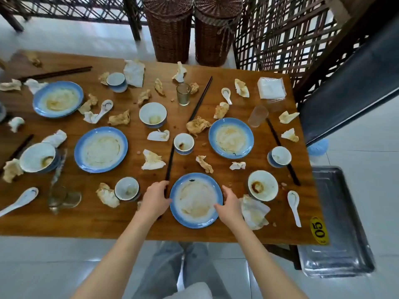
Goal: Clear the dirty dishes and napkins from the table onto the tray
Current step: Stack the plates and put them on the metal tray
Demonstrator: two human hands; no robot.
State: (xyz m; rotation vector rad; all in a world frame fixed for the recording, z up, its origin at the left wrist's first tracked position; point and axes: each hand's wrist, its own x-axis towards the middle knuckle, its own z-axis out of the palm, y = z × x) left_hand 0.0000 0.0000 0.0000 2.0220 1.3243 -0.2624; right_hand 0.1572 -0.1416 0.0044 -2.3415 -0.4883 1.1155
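Hands: left hand [155, 196] and right hand [229, 207] hold plate [195, 200] by both sides | tip: lift flat, carry right to tray [336, 223], miss chopsticks [169, 164]

A wooden table [121, 221] — strewn with blue-rimmed plates [101, 149], bowls [152, 114], spoons [294, 203], chopsticks [200, 99] and crumpled napkins [133, 72].
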